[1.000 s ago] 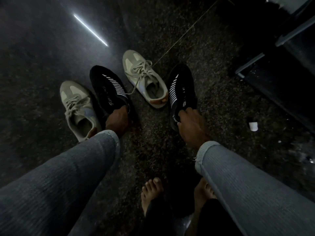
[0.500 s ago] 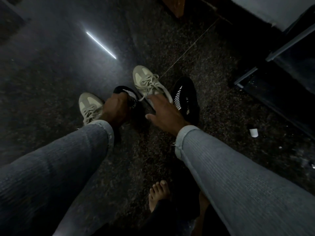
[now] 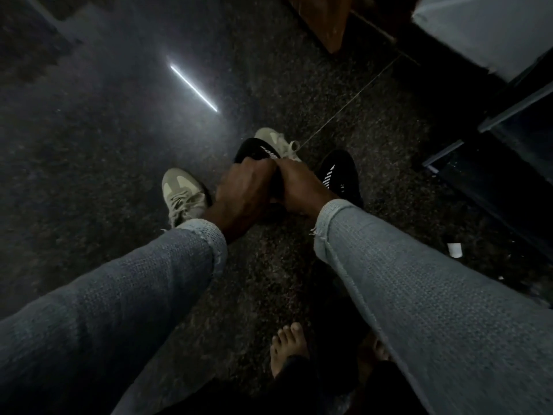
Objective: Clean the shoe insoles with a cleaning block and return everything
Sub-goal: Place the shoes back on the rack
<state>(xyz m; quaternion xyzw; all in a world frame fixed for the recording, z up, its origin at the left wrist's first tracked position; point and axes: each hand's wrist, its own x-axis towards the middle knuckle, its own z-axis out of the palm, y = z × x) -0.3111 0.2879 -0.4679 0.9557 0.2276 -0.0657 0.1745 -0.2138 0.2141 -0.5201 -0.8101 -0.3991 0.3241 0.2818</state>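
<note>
On the dark speckled floor, my left hand [image 3: 242, 193] and my right hand [image 3: 299, 187] both grip one black shoe with white stripes [image 3: 254, 149], lifted between them with its toe pointing away. Its heel and opening are hidden by my fingers. The second black striped shoe [image 3: 339, 172] lies on the floor just right of my right hand. One beige laced sneaker [image 3: 181, 196] sits left of my left hand; the other [image 3: 276, 140] is partly hidden behind the held shoe. A small white block [image 3: 454, 250] lies on the floor to the right. No insole is visible.
Dark furniture edges [image 3: 493, 163] and a wooden leg [image 3: 329, 28] stand at the upper right. My bare feet [image 3: 288, 347] rest on the floor below my arms. A bright light reflection [image 3: 193, 86] streaks the floor at upper left.
My left hand lifted the left black shoe off the floor. My right hand let go of the right black shoe and came across to grip the lifted one.
</note>
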